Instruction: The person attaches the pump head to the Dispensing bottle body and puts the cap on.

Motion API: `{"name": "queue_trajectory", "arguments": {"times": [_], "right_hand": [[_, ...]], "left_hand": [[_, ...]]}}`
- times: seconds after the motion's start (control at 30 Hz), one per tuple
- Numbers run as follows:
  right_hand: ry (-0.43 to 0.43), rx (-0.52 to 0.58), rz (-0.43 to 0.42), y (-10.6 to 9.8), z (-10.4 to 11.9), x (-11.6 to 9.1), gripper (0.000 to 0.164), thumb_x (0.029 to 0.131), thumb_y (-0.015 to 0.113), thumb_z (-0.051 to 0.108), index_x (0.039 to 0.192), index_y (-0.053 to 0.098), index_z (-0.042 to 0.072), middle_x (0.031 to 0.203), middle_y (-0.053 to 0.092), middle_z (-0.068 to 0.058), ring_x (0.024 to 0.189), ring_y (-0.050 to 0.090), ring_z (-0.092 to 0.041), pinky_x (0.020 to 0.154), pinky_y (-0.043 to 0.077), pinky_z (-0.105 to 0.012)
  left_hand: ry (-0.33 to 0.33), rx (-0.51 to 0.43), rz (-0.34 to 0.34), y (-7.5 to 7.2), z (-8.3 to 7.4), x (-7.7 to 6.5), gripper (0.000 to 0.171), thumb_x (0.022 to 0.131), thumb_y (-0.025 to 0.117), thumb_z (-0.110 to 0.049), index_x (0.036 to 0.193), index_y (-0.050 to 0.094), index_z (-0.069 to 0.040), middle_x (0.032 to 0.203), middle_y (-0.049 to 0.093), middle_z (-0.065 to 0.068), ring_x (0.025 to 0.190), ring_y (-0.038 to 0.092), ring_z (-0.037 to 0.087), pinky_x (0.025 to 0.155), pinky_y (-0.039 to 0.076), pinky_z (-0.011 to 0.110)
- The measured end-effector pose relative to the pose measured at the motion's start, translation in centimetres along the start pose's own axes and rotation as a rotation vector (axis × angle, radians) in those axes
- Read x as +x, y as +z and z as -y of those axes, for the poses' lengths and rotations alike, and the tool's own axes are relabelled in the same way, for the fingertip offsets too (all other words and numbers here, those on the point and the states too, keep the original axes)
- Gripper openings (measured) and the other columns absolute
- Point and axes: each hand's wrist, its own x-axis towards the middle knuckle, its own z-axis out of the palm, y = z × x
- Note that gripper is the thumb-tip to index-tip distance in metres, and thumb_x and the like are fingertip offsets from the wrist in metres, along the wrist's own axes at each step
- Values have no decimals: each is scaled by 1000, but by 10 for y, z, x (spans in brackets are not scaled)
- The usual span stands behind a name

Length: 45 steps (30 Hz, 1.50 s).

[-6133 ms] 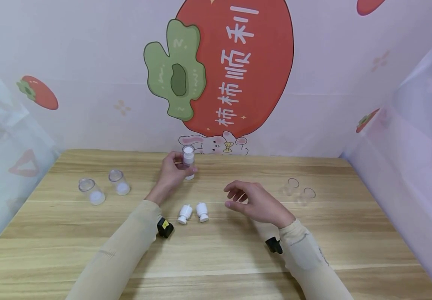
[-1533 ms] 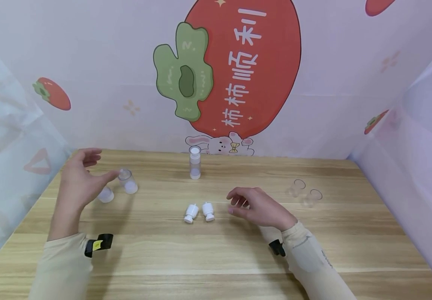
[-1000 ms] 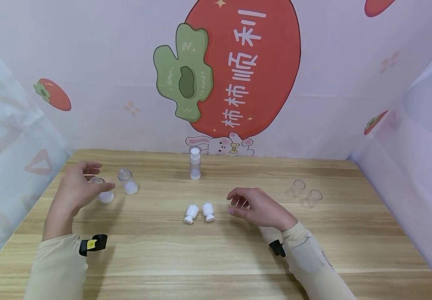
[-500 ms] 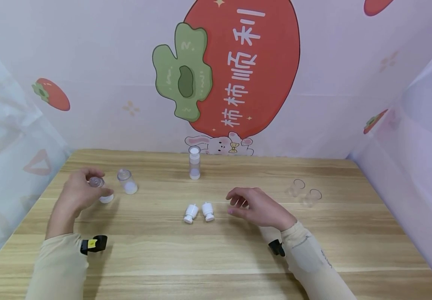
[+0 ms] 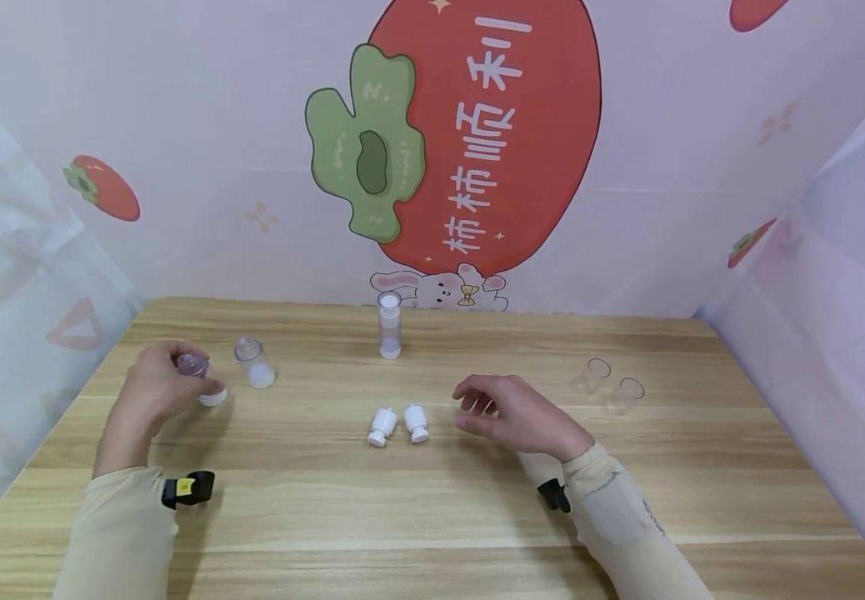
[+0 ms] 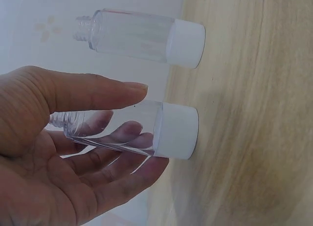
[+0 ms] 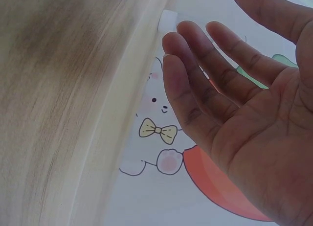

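Note:
At the table's left side my left hand (image 5: 158, 387) grips a clear bottle (image 6: 178, 131) with a white base and threaded neck. The thumb lies along one side of it and the fingers curl round the other. The bottle stands upright on the wood. Beside it is a second clear bottle (image 5: 256, 367) of the same kind, without a top. My right hand (image 5: 518, 417) hovers over the middle right of the table, fingers loosely bent, with nothing in it. Nearest to that hand lie two white pump heads, one on the left (image 5: 382, 427) and one on the right (image 5: 417, 423).
A bottle with a white pump head and clear cap (image 5: 390, 327) stands at the back centre. Two transparent caps, a farther one (image 5: 593, 377) and a nearer one (image 5: 624, 395), are on the right. A printed sheet (image 5: 215, 242) hangs behind the table (image 5: 432, 517).
My left hand has let go of the capped bottle at the back centre, moved left and closed round the outer clear bottle. My right hand has stayed nearly still.

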Motion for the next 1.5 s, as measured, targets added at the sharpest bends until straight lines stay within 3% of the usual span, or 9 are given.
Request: {"name": "queue_trajectory", "arguments": {"times": [0.23, 0.6, 0.87, 1.07, 1.33, 1.5], "right_hand": [[-9, 3, 1, -1, 0, -1, 27, 93, 76, 18, 115, 68, 5, 94, 68, 8, 90, 64, -11, 79, 54, -31], [-12, 13, 5, -1, 0, -1, 27, 93, 76, 18, 115, 68, 4, 93, 68, 8, 90, 64, -11, 78, 54, -29], [-19, 7, 6, 0, 0, 1, 28, 93, 76, 19, 116, 68, 5, 94, 68, 8, 90, 63, -11, 78, 54, -29], [-27, 15, 9, 2, 0, 1, 27, 93, 76, 18, 115, 68, 5, 94, 67, 7, 89, 63, -12, 78, 54, -29], [-35, 7, -32, 1, 2, 1, 27, 93, 76, 18, 116, 69, 5, 100, 69, 3, 91, 64, -11, 81, 56, -33], [-82, 6, -41, 3, 7, 4, 28, 94, 75, 19, 116, 69, 4, 102, 70, 0, 91, 64, -11, 82, 57, -36]], "left_hand": [[-13, -7, -3, 1, 4, 0, 59, 80, 83, -16, 120, 51, 12, 111, 53, 23, 101, 52, 38, 78, 45, 40], [-40, 9, -63, -1, 4, 0, 49, 79, 84, -20, 110, 56, 6, 96, 55, 11, 88, 51, 27, 67, 45, 30], [-57, 14, -85, -9, 0, -6, 58, 82, 84, -26, 120, 56, 8, 105, 56, 17, 91, 53, 31, 66, 46, 33], [0, -23, -112, -10, -13, -9, 54, 82, 85, -22, 119, 58, 7, 103, 57, 15, 90, 54, 26, 61, 48, 26], [80, -9, -146, -8, -40, -16, 56, 82, 84, -22, 122, 58, 8, 113, 62, 23, 104, 60, 38, 63, 48, 23], [134, 13, -130, -7, -56, -20, 57, 84, 82, -22, 126, 57, 8, 116, 63, 27, 106, 61, 41, 71, 48, 30]]}}
